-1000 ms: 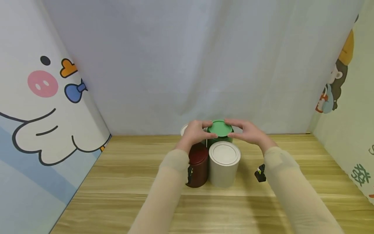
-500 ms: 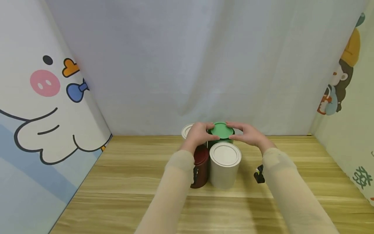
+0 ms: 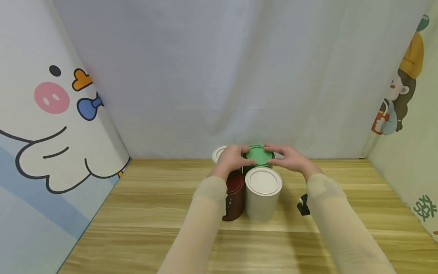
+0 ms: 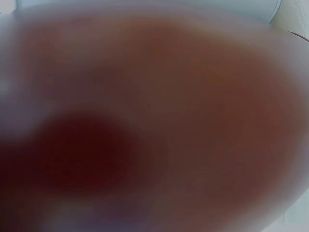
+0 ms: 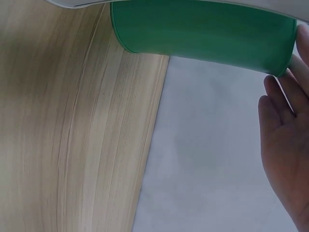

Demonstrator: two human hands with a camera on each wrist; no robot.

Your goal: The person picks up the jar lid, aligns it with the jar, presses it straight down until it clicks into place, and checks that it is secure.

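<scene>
A green lid (image 3: pixel 259 155) sits level on the green canister (image 5: pixel 203 36) at the back right of a tight cluster. My left hand (image 3: pixel 232 158) grips the lid's left edge, thumb at the front and a finger farther back. On the opposite edge my right hand (image 3: pixel 291 159) holds it the same way. The right wrist view shows the green canister's side on the wood, with the right hand's fingers at its top end. Blurred dark red and brown cover most of the left wrist view.
Directly in front stands a white canister (image 3: pixel 262 201), beside a dark red canister (image 3: pixel 235 201) partly behind the left sleeve. Another white-topped canister (image 3: pixel 219 152) is behind the left hand. A grey curtain (image 3: pixel 171 95) backs the wooden table (image 3: pixel 137 213).
The green lid, earlier slightly raised with a dark gap beneath its edge, has come down onto the canister. Both hands moved down slightly with it; the left also shifted a little to the right.
</scene>
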